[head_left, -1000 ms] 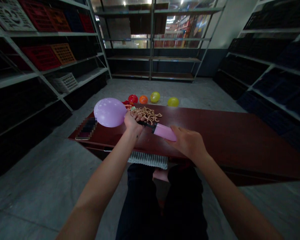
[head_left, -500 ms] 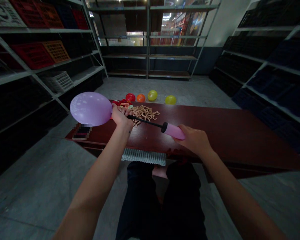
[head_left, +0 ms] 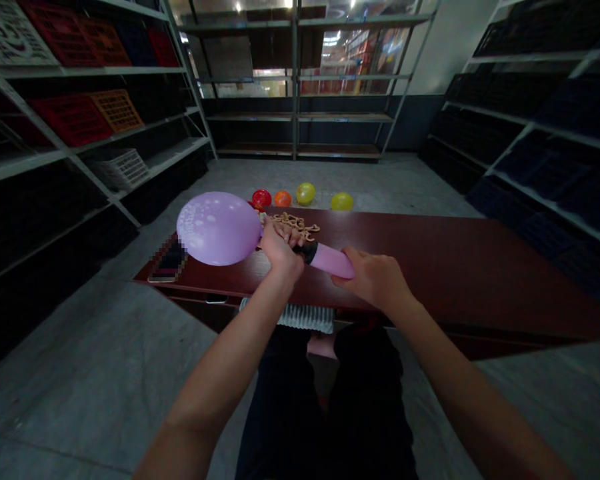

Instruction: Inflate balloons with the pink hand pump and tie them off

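1. Left hand [head_left: 281,247]: fingers closed round the neck end of the purple balloon [head_left: 219,229], right at the pump's front end. Exact join hidden under the hand, couldn't tell.
2. Right hand [head_left: 375,277]: wrapped tight on the pink barrel of the balloon pump [head_left: 334,261]; black collar sat just beside the left hand.
3. Purple balloon: inflated, pale print on it, held over the desk [head_left: 430,267] toward its left end, not far from the left edge.
4. Pump: slanted across, above the desk between both hands, nearer the front edge than the balloon.
5. Tan curly strips [head_left: 300,225]: loose heap by the far edge, left half, just behind the left hand, partly covered by it.
6. Pixelated flat object [head_left: 169,262]: at the front-left corner, detail unreadable.
7. Past the far edge, I saw a red balloon [head_left: 261,198], an orange balloon [head_left: 283,199] and two yellow balloons [head_left: 305,193] on the floor.
8. Ribbed grey cloth [head_left: 307,319]: below the front edge, above the person's knees.
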Available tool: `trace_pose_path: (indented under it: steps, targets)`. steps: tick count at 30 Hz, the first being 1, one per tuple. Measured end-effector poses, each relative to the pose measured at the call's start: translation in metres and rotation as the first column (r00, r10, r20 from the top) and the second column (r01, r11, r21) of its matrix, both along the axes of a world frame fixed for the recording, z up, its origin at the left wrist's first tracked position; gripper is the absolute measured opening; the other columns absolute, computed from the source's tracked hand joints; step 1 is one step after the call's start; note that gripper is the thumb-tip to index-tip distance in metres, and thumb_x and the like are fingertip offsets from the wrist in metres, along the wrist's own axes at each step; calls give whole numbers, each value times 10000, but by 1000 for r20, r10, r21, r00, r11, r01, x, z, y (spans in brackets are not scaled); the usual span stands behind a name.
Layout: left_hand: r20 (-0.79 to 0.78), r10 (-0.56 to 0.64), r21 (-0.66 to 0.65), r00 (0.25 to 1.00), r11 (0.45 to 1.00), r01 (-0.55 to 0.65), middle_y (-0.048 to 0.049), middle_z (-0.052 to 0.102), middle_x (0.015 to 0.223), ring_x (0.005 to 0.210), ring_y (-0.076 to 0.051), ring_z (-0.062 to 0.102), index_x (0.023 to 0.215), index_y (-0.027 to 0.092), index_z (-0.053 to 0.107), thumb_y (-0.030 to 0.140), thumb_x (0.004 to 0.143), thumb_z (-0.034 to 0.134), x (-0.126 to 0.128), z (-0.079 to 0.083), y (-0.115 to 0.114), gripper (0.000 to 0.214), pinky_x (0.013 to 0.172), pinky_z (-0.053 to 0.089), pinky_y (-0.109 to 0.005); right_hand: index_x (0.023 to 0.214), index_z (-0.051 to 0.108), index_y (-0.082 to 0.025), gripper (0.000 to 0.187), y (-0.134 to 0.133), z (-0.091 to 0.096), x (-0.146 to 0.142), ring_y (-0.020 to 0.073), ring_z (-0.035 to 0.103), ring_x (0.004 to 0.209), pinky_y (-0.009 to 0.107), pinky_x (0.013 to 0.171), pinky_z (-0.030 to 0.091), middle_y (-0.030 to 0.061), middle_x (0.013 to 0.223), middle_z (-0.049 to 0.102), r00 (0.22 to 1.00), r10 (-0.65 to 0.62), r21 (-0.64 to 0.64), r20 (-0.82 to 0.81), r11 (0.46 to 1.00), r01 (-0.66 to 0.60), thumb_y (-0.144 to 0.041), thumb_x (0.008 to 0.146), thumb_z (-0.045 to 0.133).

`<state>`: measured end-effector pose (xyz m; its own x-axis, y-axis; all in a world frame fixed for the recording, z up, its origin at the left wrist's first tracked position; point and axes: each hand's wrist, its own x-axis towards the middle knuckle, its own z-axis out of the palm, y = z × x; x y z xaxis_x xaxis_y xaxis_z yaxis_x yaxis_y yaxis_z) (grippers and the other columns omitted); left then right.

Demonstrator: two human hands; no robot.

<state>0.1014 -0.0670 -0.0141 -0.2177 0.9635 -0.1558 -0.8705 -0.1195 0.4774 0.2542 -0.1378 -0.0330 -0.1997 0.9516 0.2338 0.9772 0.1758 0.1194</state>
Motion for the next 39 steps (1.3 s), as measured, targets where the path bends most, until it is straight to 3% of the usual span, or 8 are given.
trace_pose_path:
  steps: [7,14,18,27,35,39]
  targets:
    - [-18,-55,-114,998,992,53,84,201,442,323,-61,201,614,204,242,336,966,425,-25,-1,23,419,375,206,-220,1024,600,-182,410,-1,-21,-5,204,647,682,292,553,256,91,866,718,1000,8,136,-14,991,-6,-544,894,457]
    - [-18,27,-105,999,994,-29,89,206,436,309,-51,196,611,199,241,267,963,382,-62,16,43,385,377,187,-213,1044,617,-177,452,-4,-33,25,203,638,693,291,572,266,84,841,701,999,14,204,35,979,-20,-573,902,451]
    - [-28,71,-28,997,997,-72,84,211,435,313,-50,210,601,198,233,298,981,374,-71,14,40,417,383,197,-218,1055,624,-177,471,-8,-42,42,211,649,717,289,582,292,90,884,712,1000,16,207,5,978,-16,-588,886,467]
    - [-29,180,90,983,980,-176,73,225,419,315,-60,221,561,195,263,387,975,447,-32,13,25,492,357,203,-223,962,599,-222,323,-4,-39,50,215,672,672,274,532,255,50,858,729,990,-118,48,-74,991,121,-511,820,572]
    - [-8,106,82,994,991,-105,70,244,400,296,-65,227,541,196,285,400,947,499,17,6,10,502,327,187,-219,913,575,-217,339,11,-28,24,217,658,635,280,536,221,52,765,706,997,-56,115,-62,991,63,-544,823,552]
    - [38,51,35,998,998,-53,75,234,402,298,-62,215,552,196,277,398,945,494,24,-4,7,492,330,195,-211,900,573,-212,316,10,-24,19,201,649,631,280,532,217,47,775,702,1000,-12,179,-23,984,15,-520,836,550]
